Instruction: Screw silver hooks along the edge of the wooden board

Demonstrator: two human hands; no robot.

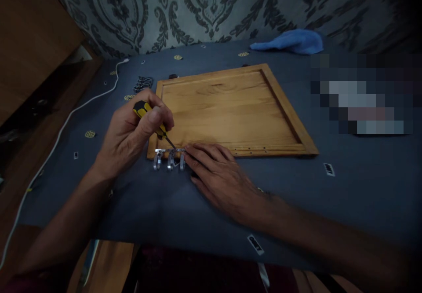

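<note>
My left hand point(132, 130) is closed round a black and yellow screwdriver point(142, 108), its shaft slanting down to the right. The tip meets a silver metal strip with several hooks point(169, 151) on the near left edge of a framed wooden board point(217, 112). Fingers stretched out, my right hand point(214, 165) lies flat on that same edge, its fingertips at the right end of the hook strip. The hooks hang over the board's near side. Small dark holes show along the edge to the right of my right hand.
A dark blue patterned cloth point(290, 187) covers the surface. Several dark metal hooks point(143, 83) lie beyond my left hand. A white cable point(70, 115) runs along the left side. At the back is a blue cloth point(290, 42); a blurred patch point(365, 99) hides something at right.
</note>
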